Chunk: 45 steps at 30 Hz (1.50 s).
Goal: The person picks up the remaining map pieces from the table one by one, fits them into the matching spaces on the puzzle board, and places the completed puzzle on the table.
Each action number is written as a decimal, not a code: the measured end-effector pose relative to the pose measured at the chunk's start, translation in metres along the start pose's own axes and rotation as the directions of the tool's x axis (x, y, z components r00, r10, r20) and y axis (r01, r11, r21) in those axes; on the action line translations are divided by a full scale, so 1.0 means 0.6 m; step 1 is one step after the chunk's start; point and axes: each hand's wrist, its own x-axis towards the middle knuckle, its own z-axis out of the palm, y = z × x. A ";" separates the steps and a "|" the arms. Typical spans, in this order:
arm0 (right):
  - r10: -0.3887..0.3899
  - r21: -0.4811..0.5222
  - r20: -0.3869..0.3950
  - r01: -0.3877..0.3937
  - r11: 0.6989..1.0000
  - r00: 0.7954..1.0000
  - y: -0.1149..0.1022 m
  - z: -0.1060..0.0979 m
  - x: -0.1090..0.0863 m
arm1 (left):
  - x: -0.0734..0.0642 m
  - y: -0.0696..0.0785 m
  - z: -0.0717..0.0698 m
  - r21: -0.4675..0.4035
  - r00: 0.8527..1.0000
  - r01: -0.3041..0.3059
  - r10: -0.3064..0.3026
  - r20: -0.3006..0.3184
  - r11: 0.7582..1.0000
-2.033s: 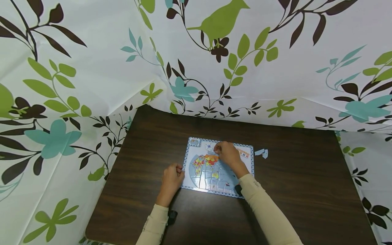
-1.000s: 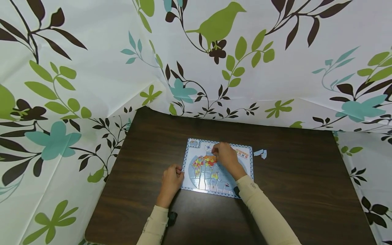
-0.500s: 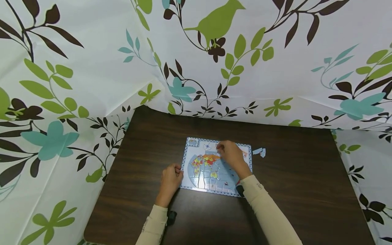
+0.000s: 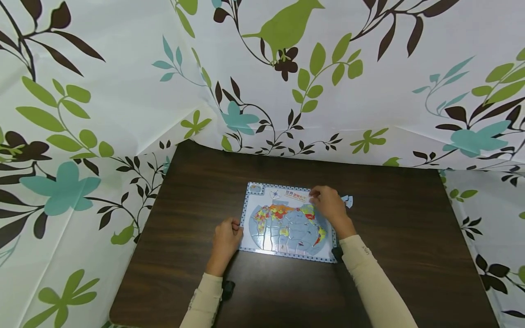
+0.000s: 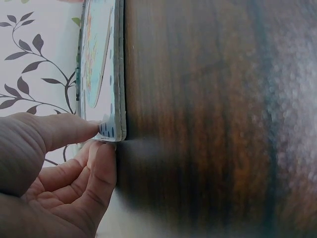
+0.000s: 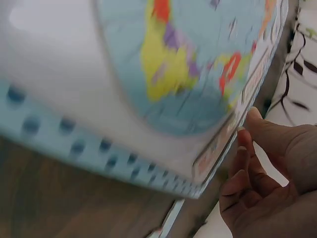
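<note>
A world-map jigsaw puzzle (image 4: 287,232) with a dotted blue border lies flat on the dark table. My left hand (image 4: 227,237) is at its left edge. In the left wrist view the thumb (image 5: 74,130) is on top of the board's corner, with the curled fingers (image 5: 99,173) against the edge below, pinching it. Over the puzzle's upper right edge is my right hand (image 4: 330,205). Its fingers (image 6: 242,153) are loosely bent in the right wrist view, and no piece shows between them. Loose light-blue pieces (image 4: 347,200) lie just beyond that edge, partly hidden by the hand.
The brown wood-grain table (image 4: 393,241) extends on both sides of the puzzle. A white cloth (image 4: 254,68) with leaves and a green bird hangs behind and to the left.
My right hand has moved right, from the puzzle's upper middle to its upper right edge, uncovering the printed title and right part of the map. My left hand has stayed at the left edge.
</note>
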 end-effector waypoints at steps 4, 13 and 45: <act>0.029 -0.015 -0.008 -0.029 0.999 1.000 0.028 -0.021 -0.001 | -0.001 0.002 -0.001 0.001 1.000 0.012 -0.012 0.000 1.000; 0.103 -0.094 -0.020 -0.105 0.990 0.994 0.091 -0.059 -0.008 | 0.001 -0.002 0.000 0.023 1.000 -0.006 0.007 -0.010 1.000; 0.061 -0.195 -0.037 -0.067 0.978 0.997 0.124 -0.062 -0.011 | 0.001 0.004 -0.001 0.016 0.999 0.042 -0.042 0.019 0.999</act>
